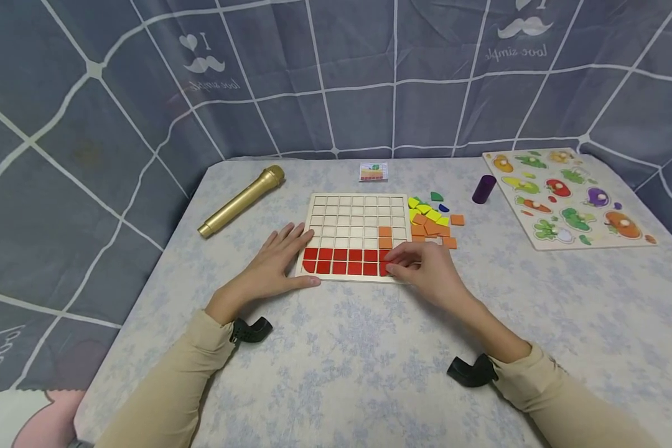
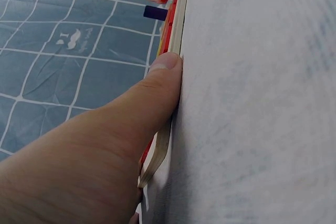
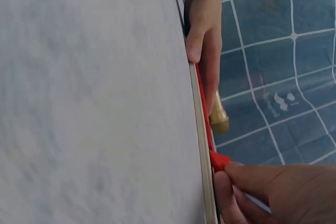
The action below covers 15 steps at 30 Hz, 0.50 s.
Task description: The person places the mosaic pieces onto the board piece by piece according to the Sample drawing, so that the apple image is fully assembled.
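A wooden grid board (image 1: 341, 212) lies flat on the table. Two rows of red tiles (image 1: 340, 254) fill its near side, with two orange tiles (image 1: 385, 237) above them toward the right. My left hand (image 1: 274, 261) rests at the board's left edge, fingers spread over the side and thumb along the near corner. At the near right corner, my right hand (image 1: 431, 267) pinches a red tile (image 3: 219, 160) between thumb and fingertips. In the right wrist view this tile is tilted up from the board; the fingers partly cover it in the head view.
Loose orange tiles (image 1: 434, 229) and yellow tiles (image 1: 436, 214) lie heaped right of the board. A picture card (image 1: 373, 172) is behind it. A gold microphone (image 1: 243, 202) lies left; a dark purple cylinder (image 1: 484, 189) and vegetable puzzle board (image 1: 574, 199) are right.
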{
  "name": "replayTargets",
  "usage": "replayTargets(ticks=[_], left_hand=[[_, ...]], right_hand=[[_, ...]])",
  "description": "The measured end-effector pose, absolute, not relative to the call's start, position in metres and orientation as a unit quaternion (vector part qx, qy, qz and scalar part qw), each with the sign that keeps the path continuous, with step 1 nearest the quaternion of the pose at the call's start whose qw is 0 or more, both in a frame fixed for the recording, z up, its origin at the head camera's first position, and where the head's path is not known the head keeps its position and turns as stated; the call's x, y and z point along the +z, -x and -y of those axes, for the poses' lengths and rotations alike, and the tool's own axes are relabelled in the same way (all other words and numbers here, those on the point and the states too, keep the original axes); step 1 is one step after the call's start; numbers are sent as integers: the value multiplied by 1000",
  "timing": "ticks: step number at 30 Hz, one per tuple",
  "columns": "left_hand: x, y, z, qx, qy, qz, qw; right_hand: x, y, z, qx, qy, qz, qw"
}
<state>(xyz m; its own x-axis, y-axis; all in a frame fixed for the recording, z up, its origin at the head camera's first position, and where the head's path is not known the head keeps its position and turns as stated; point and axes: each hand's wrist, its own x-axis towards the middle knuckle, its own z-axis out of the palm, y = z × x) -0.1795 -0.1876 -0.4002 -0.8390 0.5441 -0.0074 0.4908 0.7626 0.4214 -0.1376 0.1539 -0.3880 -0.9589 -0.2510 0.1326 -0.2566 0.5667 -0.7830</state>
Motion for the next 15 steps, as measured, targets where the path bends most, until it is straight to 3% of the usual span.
replayTargets(ticks=[15], left_hand=[[-400,180,188,212,-278,-935,67]], right_hand=[[-395,134,-151,401,-189,893,71]])
